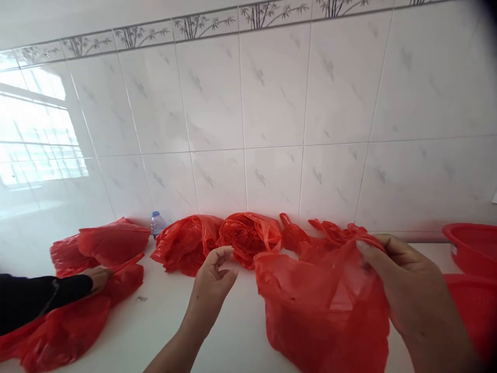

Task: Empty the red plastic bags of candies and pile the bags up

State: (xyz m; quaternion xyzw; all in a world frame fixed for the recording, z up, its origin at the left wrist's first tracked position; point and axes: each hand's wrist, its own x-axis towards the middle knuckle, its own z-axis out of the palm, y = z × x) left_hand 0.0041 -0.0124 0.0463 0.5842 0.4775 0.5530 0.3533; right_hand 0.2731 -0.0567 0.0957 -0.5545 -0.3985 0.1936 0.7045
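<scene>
Right hand (411,280) is pinching the gathered top of a red plastic bag (322,311) between thumb and bent fingers. The bag is hanging down and spreading out over the table (163,311), in front of its back edge; contact with the tabletop: cannot tell. Left hand (213,274) is holding nothing, fingers curling loosely, thumb standing apart; it is hovering left of the bag. Behind it, two crumpled red bundles (250,239) are lying along the table's back edge, a bottle (157,224) standing just left of them. On the table's left side, a co-worker's hand (100,277) is resting on red plastic. Red baskets (476,251) are sitting at right.
</scene>
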